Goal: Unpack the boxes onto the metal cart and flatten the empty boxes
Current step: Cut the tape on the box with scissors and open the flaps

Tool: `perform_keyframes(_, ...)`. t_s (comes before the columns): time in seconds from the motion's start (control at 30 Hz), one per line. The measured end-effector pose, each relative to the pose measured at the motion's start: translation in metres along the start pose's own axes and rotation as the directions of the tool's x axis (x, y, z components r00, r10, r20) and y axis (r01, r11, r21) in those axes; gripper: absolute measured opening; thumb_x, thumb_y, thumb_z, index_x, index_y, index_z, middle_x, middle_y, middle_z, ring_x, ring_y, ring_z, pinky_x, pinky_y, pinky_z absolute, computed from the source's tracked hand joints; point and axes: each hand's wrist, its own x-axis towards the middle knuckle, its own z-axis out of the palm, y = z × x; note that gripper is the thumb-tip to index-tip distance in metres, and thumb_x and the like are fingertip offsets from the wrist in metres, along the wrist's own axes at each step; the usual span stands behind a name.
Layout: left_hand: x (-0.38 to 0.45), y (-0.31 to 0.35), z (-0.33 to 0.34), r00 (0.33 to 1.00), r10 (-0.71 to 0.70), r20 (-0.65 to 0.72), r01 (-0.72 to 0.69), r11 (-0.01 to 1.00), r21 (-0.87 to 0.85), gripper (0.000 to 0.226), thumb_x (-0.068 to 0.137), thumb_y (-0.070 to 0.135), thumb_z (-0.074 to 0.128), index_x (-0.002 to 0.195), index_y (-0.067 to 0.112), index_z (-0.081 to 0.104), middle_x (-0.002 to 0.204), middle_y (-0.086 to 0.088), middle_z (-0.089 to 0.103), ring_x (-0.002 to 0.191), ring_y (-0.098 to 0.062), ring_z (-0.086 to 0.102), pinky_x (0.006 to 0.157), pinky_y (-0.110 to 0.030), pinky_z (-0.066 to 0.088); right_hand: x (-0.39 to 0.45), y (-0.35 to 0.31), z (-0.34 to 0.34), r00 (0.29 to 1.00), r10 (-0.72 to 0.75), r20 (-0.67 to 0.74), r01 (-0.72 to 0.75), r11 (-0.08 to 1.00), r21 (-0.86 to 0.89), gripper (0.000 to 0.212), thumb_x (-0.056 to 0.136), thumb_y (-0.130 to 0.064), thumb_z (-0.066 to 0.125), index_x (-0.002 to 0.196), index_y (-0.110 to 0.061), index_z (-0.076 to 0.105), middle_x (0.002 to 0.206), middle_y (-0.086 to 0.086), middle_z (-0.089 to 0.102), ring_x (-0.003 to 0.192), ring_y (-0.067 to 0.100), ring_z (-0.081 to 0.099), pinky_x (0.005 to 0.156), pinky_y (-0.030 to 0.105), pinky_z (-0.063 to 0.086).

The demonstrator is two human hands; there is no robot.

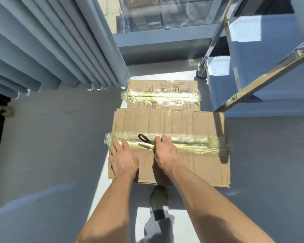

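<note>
Two taped cardboard boxes sit on the floor: the near box [174, 148], and a far box [163, 95] touching it, whose printed handling symbols and text are too blurred to read. The left hand [123, 156] lies flat, fingers straight, on the near box's tape seam [191, 142]. The right hand [165, 151] clenches dark-handled scissors [144, 138] at the seam, blades mostly hidden. The metal cart [244, 67], far right, is cut off by the frame

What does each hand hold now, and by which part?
The right hand grips scissors near the handle end, one dark loop showing, at the taped seam of the near box. The left hand holds nothing; it rests flat on the box.
</note>
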Motion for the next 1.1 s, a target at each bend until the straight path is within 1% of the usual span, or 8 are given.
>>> perform_keyframes(0.2, 0.005, 0.001, 0.026, 0.999, -0.011, 0.030, 0.007, 0.990, 0.140, 0.084, 0.092, 0.054, 0.053, 0.156, 0.020, 0.010, 0.162, -0.020, -0.011, 0.146, -0.045, 0.004, 0.113, -0.056, 0.021, 0.015, 0.005, 0.022, 0.997, -0.052, 0.057, 0.061, 0.984, -0.165, 0.038, 0.088, -0.004, 0.055, 0.124, -0.012, 0.042, 0.122, 0.013, 0.043, 0.113, 0.031, 0.042, 0.089, 0.040, 0.041)
perform_keyframes(0.53, -0.003, -0.025, 0.058, 0.975, 0.128, -0.180, -0.100, 0.983, 0.153, 0.080, 0.089, 0.068, 0.018, 0.158, 0.028, 0.004, 0.164, -0.014, -0.011, 0.146, -0.045, 0.000, 0.104, -0.052, 0.027, 0.039, 0.028, 0.046, 0.975, -0.206, 0.082, 0.220, 0.946, -0.238, 0.030, 0.092, -0.021, 0.047, 0.121, -0.015, 0.043, 0.111, 0.010, 0.044, 0.101, 0.028, 0.045, 0.087, 0.037, 0.040)
perform_keyframes(0.67, -0.001, -0.036, 0.066, 0.940, 0.061, -0.335, -0.075, 0.997, -0.027, 0.074, 0.088, 0.060, 0.029, 0.155, 0.028, 0.028, 0.165, -0.003, 0.012, 0.144, -0.030, 0.021, 0.098, -0.045, 0.036, 0.045, 0.020, 0.034, 0.968, -0.199, 0.151, 0.235, 0.928, -0.289, 0.028, 0.093, -0.022, 0.042, 0.118, -0.012, 0.050, 0.114, 0.016, 0.055, 0.105, 0.033, 0.054, 0.087, 0.038, 0.043)
perform_keyframes(0.77, 0.000, -0.039, 0.076, 0.912, -0.037, -0.409, -0.030, 0.987, -0.155, 0.072, 0.091, 0.052, 0.035, 0.155, 0.021, 0.026, 0.165, -0.001, 0.012, 0.142, -0.021, 0.023, 0.106, -0.040, 0.033, 0.040, 0.005, 0.010, 0.939, -0.210, 0.274, 0.297, 0.895, -0.332, 0.011, 0.096, -0.018, 0.046, 0.089, -0.014, 0.054, 0.119, 0.015, 0.062, 0.112, 0.033, 0.059, 0.095, 0.037, 0.046)
perform_keyframes(0.8, 0.001, -0.040, 0.078, 0.905, -0.039, -0.423, -0.038, 0.985, -0.171, 0.071, 0.092, 0.050, 0.036, 0.156, 0.021, 0.023, 0.165, 0.000, 0.009, 0.143, -0.020, 0.022, 0.108, -0.039, 0.031, 0.040, 0.002, -0.002, 0.911, -0.290, 0.294, 0.379, 0.870, -0.316, 0.020, 0.099, -0.016, 0.047, 0.079, -0.017, 0.049, 0.114, 0.014, 0.060, 0.111, 0.030, 0.056, 0.100, 0.037, 0.043)
perform_keyframes(0.87, 0.000, -0.041, 0.078, 0.897, -0.052, -0.438, -0.056, 0.971, -0.230, 0.069, 0.093, 0.047, 0.038, 0.156, 0.023, 0.021, 0.166, 0.003, 0.007, 0.139, -0.019, 0.028, 0.106, -0.038, 0.034, 0.043, -0.009, -0.024, 0.908, -0.353, 0.226, 0.394, 0.902, -0.177, 0.027, 0.101, -0.015, 0.047, 0.075, -0.018, 0.047, 0.093, 0.007, 0.054, 0.099, 0.023, 0.049, 0.095, 0.035, 0.044)
perform_keyframes(0.97, -0.003, -0.042, 0.073, 0.885, -0.105, -0.453, -0.067, 0.935, -0.348, 0.061, 0.091, 0.040, 0.042, 0.149, 0.027, 0.027, 0.160, 0.008, 0.023, 0.112, -0.022, 0.052, 0.087, -0.038, 0.045, 0.054, -0.041, -0.028, 0.929, -0.337, 0.151, 0.354, 0.930, -0.101, 0.014, 0.093, -0.008, 0.047, 0.090, -0.009, 0.061, 0.084, 0.008, 0.060, 0.077, 0.022, 0.054, 0.065, 0.026, 0.046)
perform_keyframes(1.1, 0.009, -0.052, 0.065, 0.905, -0.202, -0.373, 0.012, 0.891, -0.455, 0.052, 0.093, 0.031, 0.042, 0.143, 0.020, 0.038, 0.122, -0.007, 0.063, 0.101, -0.029, 0.060, 0.085, -0.040, 0.046, 0.048, -0.065, -0.006, 0.867, -0.498, 0.001, 0.494, 0.859, -0.132, 0.016, 0.088, -0.002, 0.053, 0.094, -0.013, 0.062, 0.092, 0.007, 0.066, 0.085, 0.026, 0.064, 0.076, 0.035, 0.054)
